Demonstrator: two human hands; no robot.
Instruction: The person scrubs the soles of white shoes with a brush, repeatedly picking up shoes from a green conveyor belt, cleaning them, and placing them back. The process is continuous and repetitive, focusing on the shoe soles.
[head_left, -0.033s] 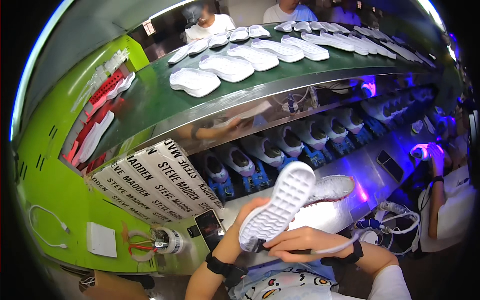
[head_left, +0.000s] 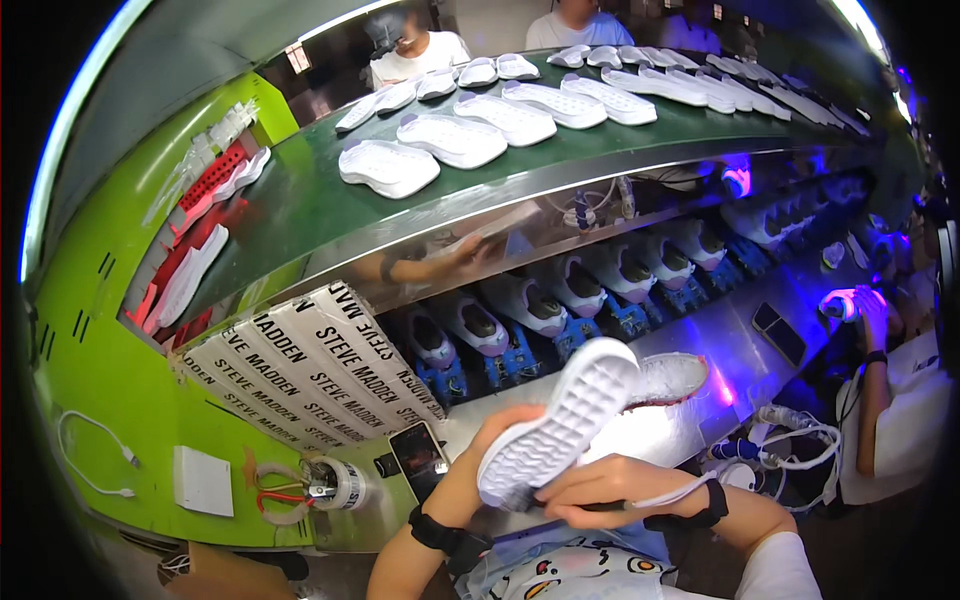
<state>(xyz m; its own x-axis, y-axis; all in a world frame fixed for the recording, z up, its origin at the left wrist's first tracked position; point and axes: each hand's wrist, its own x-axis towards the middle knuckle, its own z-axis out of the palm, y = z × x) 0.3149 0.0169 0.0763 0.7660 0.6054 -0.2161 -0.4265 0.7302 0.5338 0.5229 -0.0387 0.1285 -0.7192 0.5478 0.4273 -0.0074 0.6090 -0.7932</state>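
Observation:
My left hand (head_left: 497,430) is wrapped round the edge of a white shoe sole (head_left: 560,420), held tilted above the bench with its ridged tread facing up toward me. Most of the fingers are hidden behind the sole. My right hand (head_left: 600,487) pinches a small dark-headed brush (head_left: 516,498), its head at the near end of the sole and blurred. A white tube (head_left: 675,497) runs from that hand along the wrist. Just beyond the sole, a pale shoe upper (head_left: 672,380) with a reddish edge lies on the metal bench (head_left: 735,400).
White soles (head_left: 452,140) line the green belt (head_left: 300,215) above. Shoe uppers on blue lasts (head_left: 572,285) stand on the shelf beneath. Left are a printed box (head_left: 310,370), a phone (head_left: 418,458) and a tool cup (head_left: 347,483). A co-worker's hand (head_left: 872,310) is at right.
The sole's far end has swung slightly right and down, and its tilt has changed a little. My right hand and the brush have shifted slightly to the right.

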